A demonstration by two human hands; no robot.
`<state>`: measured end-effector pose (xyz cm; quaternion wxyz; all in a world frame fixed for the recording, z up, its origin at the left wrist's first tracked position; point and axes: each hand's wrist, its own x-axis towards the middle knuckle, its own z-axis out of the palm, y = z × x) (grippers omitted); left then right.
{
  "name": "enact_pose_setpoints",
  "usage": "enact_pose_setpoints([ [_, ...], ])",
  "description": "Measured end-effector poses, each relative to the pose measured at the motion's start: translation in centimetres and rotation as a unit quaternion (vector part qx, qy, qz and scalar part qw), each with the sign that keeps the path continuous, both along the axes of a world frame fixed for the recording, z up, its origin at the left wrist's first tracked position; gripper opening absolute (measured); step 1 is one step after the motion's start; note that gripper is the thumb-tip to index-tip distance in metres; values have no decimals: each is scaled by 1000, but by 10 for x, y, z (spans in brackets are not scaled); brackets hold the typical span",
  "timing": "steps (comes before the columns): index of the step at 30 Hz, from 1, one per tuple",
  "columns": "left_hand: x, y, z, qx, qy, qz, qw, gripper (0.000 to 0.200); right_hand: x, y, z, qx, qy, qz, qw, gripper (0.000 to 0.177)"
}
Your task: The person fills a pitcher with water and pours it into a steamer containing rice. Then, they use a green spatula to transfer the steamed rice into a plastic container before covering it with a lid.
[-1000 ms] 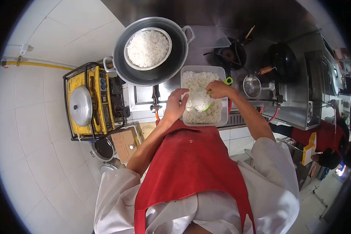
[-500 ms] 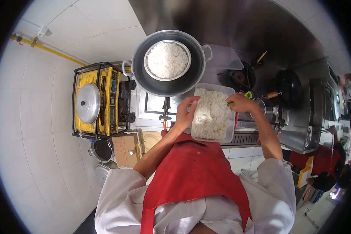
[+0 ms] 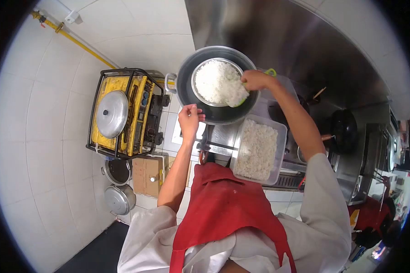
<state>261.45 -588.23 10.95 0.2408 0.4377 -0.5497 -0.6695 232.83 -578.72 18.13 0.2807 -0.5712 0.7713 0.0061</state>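
Observation:
My right hand [image 3: 257, 80] is closed round a green spatula [image 3: 271, 72], whose handle end shows behind the fist. Its blade carries a clump of rice at the right edge of a metal bowl [image 3: 193, 86]. White rice [image 3: 214, 82] is heaped in that bowl, which sits inside a large grey pot [image 3: 183, 82]. Beside the pot's near left rim is my left hand [image 3: 191, 119], fingers loosely bent and apart, nothing in them. Nearer my body, a clear plastic container [image 3: 281, 150] holds a flat layer of rice [image 3: 257, 150].
At the left stands a yellow generator [image 3: 116, 84] with a metal lid [image 3: 112, 113] on top. Below it are a cardboard box [image 3: 146, 175] and a lidded pot [image 3: 119, 200]. Dark pans [image 3: 343, 132] are on the right. Another person [image 3: 369, 214] is at the far right.
My right hand has carried the spatula from the plastic container up to the bowl, now with rice on the blade. My left hand has left the container and moved left beside the pot.

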Motion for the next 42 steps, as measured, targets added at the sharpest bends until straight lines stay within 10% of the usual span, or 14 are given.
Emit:
enact_pose_setpoints([
  [17,-51,-49,-32,-143,-93,1,985,30,40,-122,4,-45,303,104,946,12],
  [42,-59,-55,-33,-169,-149,-31,974,33,62,-104,-9,-37,230,-25,972,20],
])
